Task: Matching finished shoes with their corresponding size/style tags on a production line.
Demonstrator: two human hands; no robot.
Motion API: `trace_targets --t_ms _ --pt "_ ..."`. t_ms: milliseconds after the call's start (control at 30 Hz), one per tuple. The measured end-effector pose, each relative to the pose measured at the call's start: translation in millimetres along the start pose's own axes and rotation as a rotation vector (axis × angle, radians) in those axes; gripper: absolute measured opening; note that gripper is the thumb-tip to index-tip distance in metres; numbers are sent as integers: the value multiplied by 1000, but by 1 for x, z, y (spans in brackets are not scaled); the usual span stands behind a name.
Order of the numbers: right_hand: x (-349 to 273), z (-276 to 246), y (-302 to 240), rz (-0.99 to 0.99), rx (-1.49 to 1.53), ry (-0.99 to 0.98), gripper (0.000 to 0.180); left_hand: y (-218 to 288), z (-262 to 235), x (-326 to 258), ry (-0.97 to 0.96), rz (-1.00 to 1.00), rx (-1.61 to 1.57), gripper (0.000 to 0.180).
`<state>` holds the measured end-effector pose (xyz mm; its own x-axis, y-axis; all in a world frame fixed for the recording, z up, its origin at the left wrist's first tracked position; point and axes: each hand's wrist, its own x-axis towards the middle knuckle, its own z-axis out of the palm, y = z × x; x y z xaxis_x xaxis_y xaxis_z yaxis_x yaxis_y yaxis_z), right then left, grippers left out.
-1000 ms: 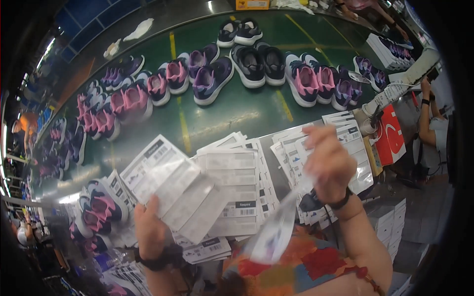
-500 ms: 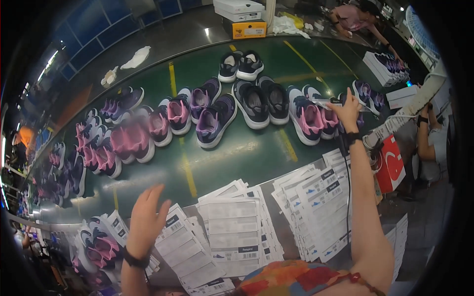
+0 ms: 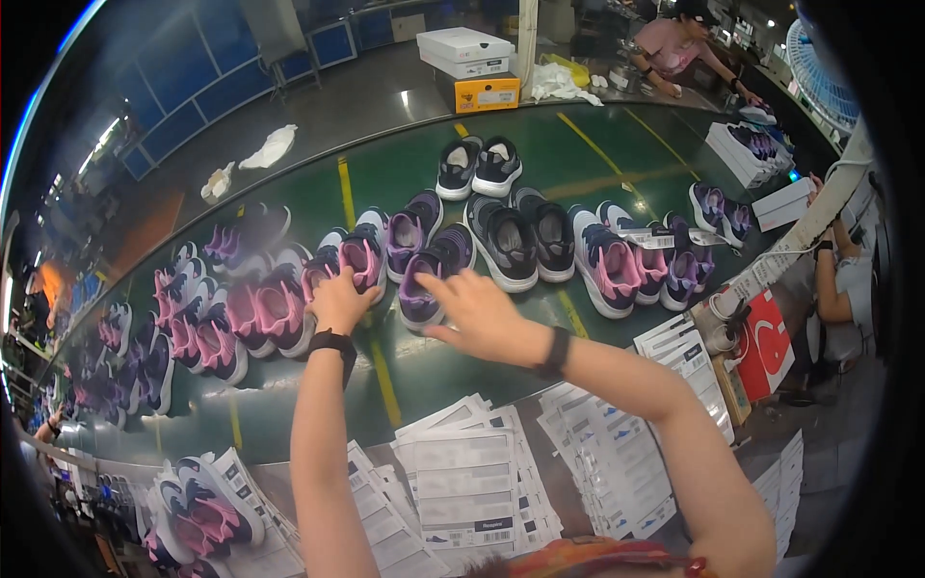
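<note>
My left hand [image 3: 339, 306] is at the heels of a pair of navy sneakers with pink linings [image 3: 360, 258], its fingers closed at their collars, partly hidden. My right hand [image 3: 487, 316] reaches leftward over a dark sneaker with a purple lining [image 3: 422, 297]. Its index finger is stretched toward the heel, the thumb apart, and it holds nothing. Just right of these stands a pair of black-and-grey sneakers [image 3: 511, 241], with a smaller black pair [image 3: 498, 166] behind. Farther right, a white label strip [image 3: 647, 237] lies across pink-lined sneakers [image 3: 610, 268].
Many more sneakers [image 3: 220, 337] line the green conveyor [image 3: 462, 361] at left. Stacks of printed label sheets [image 3: 462, 482] cover the near ledge. A red box [image 3: 766, 332] and a pale post [image 3: 819, 217] stand at right. Shoe boxes [image 3: 467, 58] and a co-worker [image 3: 679, 48] are beyond the belt.
My right hand has left the label strip at right and swung left to the purple-lined sneaker. My left hand has moved up from above the sheets to the pink-lined pair. The view has shifted slightly.
</note>
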<state>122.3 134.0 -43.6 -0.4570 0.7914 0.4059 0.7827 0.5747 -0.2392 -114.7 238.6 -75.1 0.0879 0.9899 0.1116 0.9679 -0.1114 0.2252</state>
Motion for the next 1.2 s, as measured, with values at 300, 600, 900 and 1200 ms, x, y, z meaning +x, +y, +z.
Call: trace_targets --t_ms 300,600,900,1200 --pt "74 64 27 544 -93 -216 72 -24 -4 -49 78 -127 -40 49" --pt "81 42 55 314 67 -613 65 -65 -15 -35 -159 -68 -326 44" --pt "116 -114 140 760 2104 -348 55 21 -165 31 -446 -668 -1517 68" --pt "290 -84 232 403 643 -251 81 71 -165 245 -198 -527 -1002 64"
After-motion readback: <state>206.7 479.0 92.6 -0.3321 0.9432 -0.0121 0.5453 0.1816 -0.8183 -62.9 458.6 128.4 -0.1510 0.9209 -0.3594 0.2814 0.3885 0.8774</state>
